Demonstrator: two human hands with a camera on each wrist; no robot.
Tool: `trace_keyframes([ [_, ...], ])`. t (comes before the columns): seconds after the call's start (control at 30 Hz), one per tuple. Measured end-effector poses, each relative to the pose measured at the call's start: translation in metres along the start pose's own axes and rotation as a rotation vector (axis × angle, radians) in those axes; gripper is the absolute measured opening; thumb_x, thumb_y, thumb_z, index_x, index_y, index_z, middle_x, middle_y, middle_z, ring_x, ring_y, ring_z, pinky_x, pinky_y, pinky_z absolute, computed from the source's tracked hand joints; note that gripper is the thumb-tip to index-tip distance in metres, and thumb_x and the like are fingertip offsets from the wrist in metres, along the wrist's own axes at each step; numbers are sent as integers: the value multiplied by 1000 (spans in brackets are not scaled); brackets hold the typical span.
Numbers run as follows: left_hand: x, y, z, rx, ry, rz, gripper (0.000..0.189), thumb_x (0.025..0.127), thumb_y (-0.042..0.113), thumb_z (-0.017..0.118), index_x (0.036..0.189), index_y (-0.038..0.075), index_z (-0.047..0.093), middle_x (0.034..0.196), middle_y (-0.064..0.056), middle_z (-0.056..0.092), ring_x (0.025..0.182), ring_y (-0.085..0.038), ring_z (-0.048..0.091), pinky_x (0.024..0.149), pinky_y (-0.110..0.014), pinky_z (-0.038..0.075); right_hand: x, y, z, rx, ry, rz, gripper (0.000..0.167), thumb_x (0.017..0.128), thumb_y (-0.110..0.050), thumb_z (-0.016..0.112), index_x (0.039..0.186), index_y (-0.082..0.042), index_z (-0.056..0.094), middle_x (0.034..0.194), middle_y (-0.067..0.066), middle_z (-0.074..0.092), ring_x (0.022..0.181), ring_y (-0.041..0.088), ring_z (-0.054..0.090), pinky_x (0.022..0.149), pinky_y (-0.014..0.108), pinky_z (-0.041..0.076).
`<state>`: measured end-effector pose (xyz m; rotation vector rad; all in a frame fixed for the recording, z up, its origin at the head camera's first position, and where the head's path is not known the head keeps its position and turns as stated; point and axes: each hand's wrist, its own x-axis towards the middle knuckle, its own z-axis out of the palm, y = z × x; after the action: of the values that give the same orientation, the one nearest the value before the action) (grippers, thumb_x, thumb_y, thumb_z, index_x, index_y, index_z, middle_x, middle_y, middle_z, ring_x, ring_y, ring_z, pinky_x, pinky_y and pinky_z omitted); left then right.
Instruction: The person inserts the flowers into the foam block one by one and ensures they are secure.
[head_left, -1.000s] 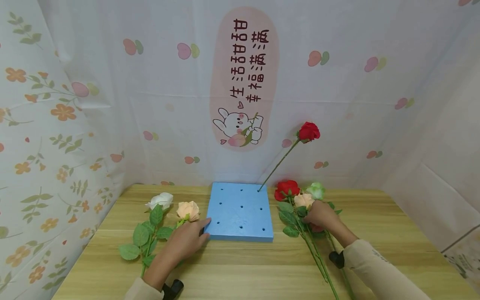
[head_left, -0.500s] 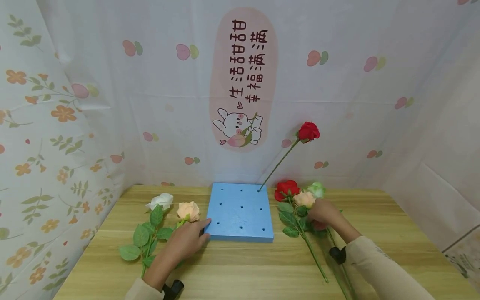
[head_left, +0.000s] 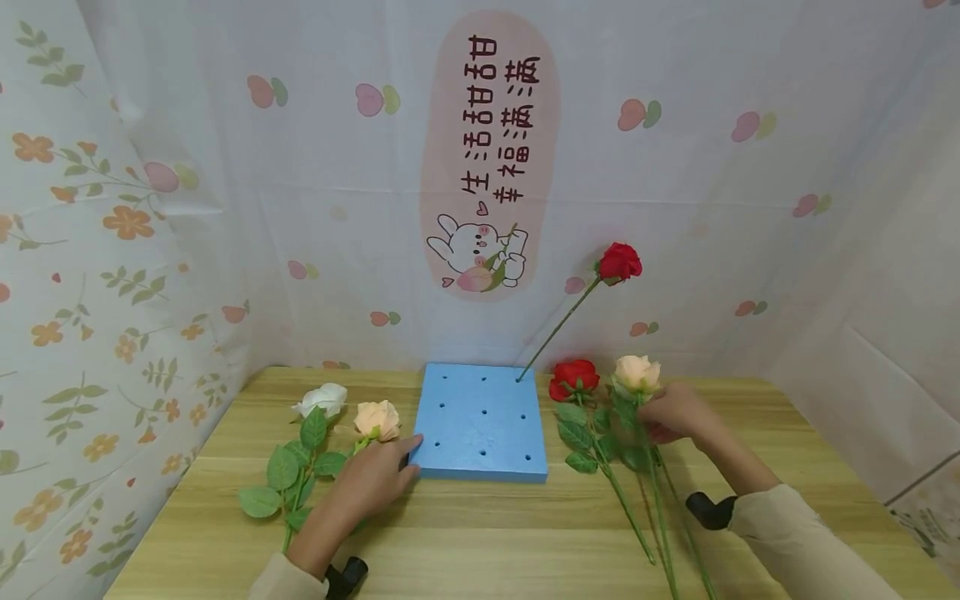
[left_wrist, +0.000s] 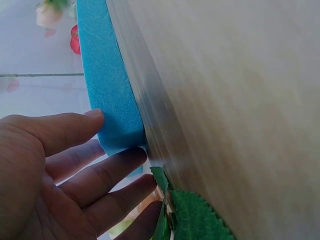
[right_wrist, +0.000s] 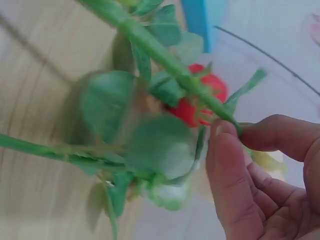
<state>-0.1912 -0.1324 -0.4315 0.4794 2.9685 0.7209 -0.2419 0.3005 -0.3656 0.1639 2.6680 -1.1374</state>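
Note:
My right hand (head_left: 678, 412) pinches the stem (right_wrist: 165, 62) of a peach rose (head_left: 637, 373) between thumb and forefinger, just under the bloom. A red rose (head_left: 574, 380) with green leaves lies to its left on the table. In the right wrist view a pale green bloom (right_wrist: 170, 196) shows below, mostly hidden in the head view. With loosely extended fingers, my left hand (head_left: 375, 479) touches the near left corner of a blue foam block (head_left: 480, 429) with several holes. One red rose (head_left: 618, 262) stands tilted right in the block's far right hole.
A white rose (head_left: 321, 400) and another peach rose (head_left: 377, 421) lie left of the block, close to my left forearm. Behind the wooden table (head_left: 465, 542) hangs a printed cloth (head_left: 337, 250). Leaves (left_wrist: 197, 215) brush near the left fingers.
My right hand has moved right and drawn the peach rose up and to the right, off the red rose's leaves. Its stem now stands apart from the others. The left hand stays put.

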Motion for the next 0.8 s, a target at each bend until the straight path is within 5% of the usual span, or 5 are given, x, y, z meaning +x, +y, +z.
trace_keyframes([
  [0.2, 0, -1, 0, 1, 19, 9, 44, 92, 21, 67, 134, 9, 60, 72, -5, 65, 48, -12, 39, 50, -29, 32, -15, -11, -16, 71, 35, -58, 27, 93, -12, 57, 97, 12, 67, 79, 11, 68, 67, 20, 68, 63, 34, 58],
  [0.37, 0, -2, 0, 3, 20, 9, 44, 91, 21, 67, 133, 9, 61, 88, -9, 71, 50, -12, 42, 51, -30, 34, -22, -32, -23, 123, 83, -100, 35, 94, -16, 55, 109, 14, 64, 95, 14, 67, 71, 14, 68, 68, 33, 58],
  [0.8, 1, -2, 1, 8, 10, 0, 44, 92, 22, 66, 135, 9, 60, 65, -1, 59, 48, -11, 37, 48, -29, 31, -19, -105, -20, -5, 157, -279, 39, 98, -31, 56, 116, 1, 67, 99, 11, 72, 81, 18, 71, 79, 34, 56],
])
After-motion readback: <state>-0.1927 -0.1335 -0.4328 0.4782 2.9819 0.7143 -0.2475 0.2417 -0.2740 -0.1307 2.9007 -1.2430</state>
